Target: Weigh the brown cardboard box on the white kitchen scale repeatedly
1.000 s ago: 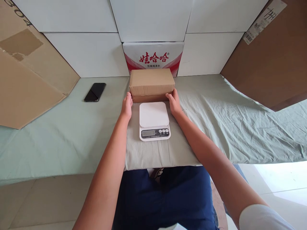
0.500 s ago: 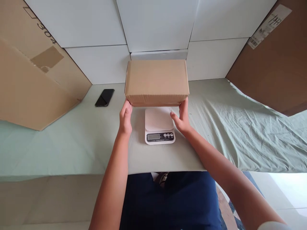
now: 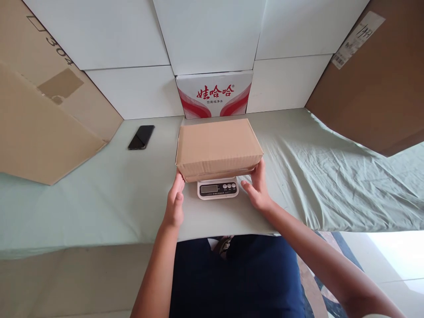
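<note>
A brown cardboard box [image 3: 218,141] is held between my two hands over a white digital kitchen scale [image 3: 217,194]. My left hand [image 3: 175,201] grips the box's lower left corner, with its fingertips under the edge. At the lower right corner, my right hand [image 3: 258,187] supports it, thumb pointing inward near the scale. The box is slightly tilted and hides the scale's weighing plate; I cannot tell whether it touches the plate. The scale's display and round buttons stay visible in front of the box.
A black phone [image 3: 141,137] lies on the green cloth [image 3: 99,212] to the left. Behind stands a white and red carton [image 3: 215,95] against white panels [image 3: 212,35]. Large cardboard sheets flank the area, one on the left [image 3: 49,128] and one on the right [image 3: 367,92].
Both hands have lowered the cardboard box toward me, down over the scale. The scale's plate is now covered, and the red-printed carton behind has come into view.
</note>
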`<state>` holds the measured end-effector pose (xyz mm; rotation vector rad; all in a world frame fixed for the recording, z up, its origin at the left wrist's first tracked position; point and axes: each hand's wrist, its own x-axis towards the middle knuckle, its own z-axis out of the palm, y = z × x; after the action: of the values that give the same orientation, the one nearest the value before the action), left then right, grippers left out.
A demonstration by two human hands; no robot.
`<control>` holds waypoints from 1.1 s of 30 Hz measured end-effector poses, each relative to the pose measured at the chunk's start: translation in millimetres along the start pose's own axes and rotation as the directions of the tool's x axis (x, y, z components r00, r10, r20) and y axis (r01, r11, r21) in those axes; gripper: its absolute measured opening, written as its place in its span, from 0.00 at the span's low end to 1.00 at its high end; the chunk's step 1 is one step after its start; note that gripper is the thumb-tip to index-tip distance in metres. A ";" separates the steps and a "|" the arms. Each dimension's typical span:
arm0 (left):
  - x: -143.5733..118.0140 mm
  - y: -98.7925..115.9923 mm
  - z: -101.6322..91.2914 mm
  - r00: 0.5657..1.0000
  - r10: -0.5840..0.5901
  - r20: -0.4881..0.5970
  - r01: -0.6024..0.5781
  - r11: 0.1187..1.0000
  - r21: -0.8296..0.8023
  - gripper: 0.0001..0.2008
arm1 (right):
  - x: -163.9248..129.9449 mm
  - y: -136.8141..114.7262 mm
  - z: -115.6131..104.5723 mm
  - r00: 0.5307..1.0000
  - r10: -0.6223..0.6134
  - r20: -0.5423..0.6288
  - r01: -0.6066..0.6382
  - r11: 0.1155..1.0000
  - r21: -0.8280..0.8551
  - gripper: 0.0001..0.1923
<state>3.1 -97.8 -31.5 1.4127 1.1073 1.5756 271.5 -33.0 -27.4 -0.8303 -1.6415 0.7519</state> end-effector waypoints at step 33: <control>10.4 3.4 2.8 0.998 -0.044 -0.042 0.044 0.999 -0.017 0.44 | 8.2 -2.1 1.4 0.999 0.036 -0.016 -0.036 0.999 0.018 0.43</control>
<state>4.7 -89.0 -24.5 1.3413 1.1409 1.5861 268.5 -27.4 -21.6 -0.8533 -1.6064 0.7816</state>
